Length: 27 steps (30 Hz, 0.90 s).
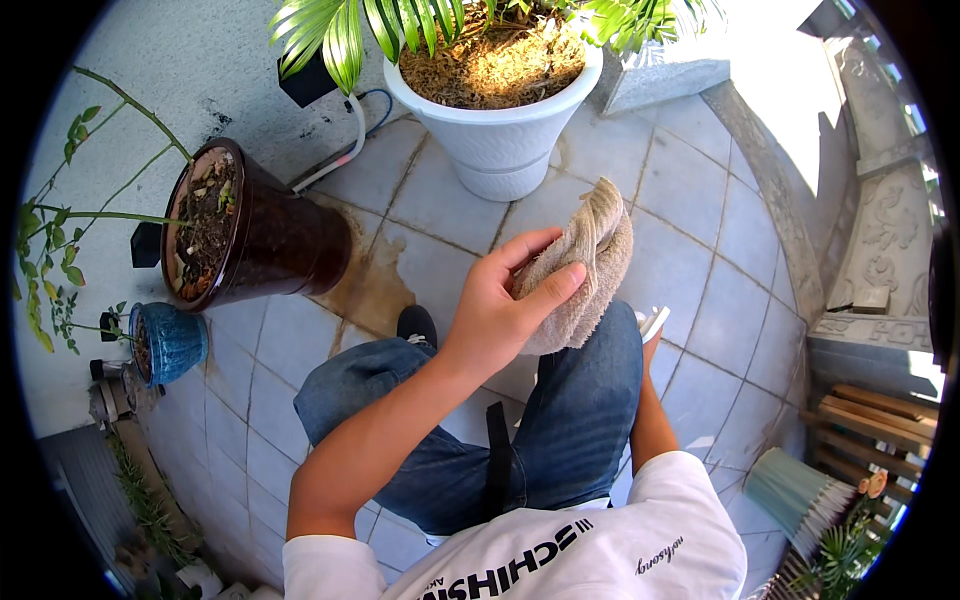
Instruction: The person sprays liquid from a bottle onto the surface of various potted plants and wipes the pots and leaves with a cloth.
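Right now the left hand [495, 315] grips a tan towel [585, 270], fingers curled round it, up above the person's knees. Most of the right hand [650, 335] is hidden behind the towel, so I cannot tell its grip. Ahead stands a white pot [500, 135]; a brown pot [270, 235] stands to the left on the tiles [700, 290].

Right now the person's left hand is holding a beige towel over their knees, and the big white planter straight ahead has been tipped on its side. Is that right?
Not quite. The left hand does hold the beige towel over the knees, but the white planter stands upright. The head view shows that the pot on its side is the dark brown pot to the left.
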{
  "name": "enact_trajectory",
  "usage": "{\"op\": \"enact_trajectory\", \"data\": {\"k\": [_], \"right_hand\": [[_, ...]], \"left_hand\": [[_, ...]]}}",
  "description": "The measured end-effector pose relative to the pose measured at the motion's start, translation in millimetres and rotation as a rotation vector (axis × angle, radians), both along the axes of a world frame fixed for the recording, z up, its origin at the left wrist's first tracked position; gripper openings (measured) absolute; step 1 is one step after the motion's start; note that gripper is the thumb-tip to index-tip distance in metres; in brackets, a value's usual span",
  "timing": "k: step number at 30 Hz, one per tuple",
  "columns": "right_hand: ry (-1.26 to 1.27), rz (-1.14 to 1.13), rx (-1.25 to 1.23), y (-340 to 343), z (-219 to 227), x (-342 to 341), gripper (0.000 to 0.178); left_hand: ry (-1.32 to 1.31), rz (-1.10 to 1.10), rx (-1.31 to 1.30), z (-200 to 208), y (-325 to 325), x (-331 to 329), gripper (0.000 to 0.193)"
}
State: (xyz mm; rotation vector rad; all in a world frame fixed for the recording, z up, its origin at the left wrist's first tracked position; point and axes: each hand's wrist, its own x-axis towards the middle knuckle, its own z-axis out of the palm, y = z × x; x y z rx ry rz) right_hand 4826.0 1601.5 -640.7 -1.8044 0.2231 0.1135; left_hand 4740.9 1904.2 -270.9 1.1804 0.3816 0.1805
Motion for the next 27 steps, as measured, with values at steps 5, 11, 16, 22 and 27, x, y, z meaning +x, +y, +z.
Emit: {"op": "enact_trajectory", "data": {"k": [5,11,16,22,27], "right_hand": [[-0.129,0.0,-0.458,-29.0,-32.0,-28.2,0.054],[0.07,-0.067,-0.478,-79.0,-7.3,-54.3,0.044],[-0.218,0.103,-0.072,34.3,164.5,-14.0,0.031],[-0.54,0.672,0.237,178.2,284.4,4.4,0.029],[-0.503,0.619,0.293,191.7,285.4,21.1,0.021]], "left_hand": [[-0.07,0.194,-0.024,-4.2,0.3,10.7,0.036],[-0.157,0.186,-0.114,-2.4,31.0,13.7,0.033],[-0.251,0.134,-0.26,1.4,43.9,16.4,0.032],[-0.285,0.064,-0.312,11.0,53.4,6.9,0.031],[-0.245,0.095,-0.353,15.3,57.1,2.7,0.03]]}}
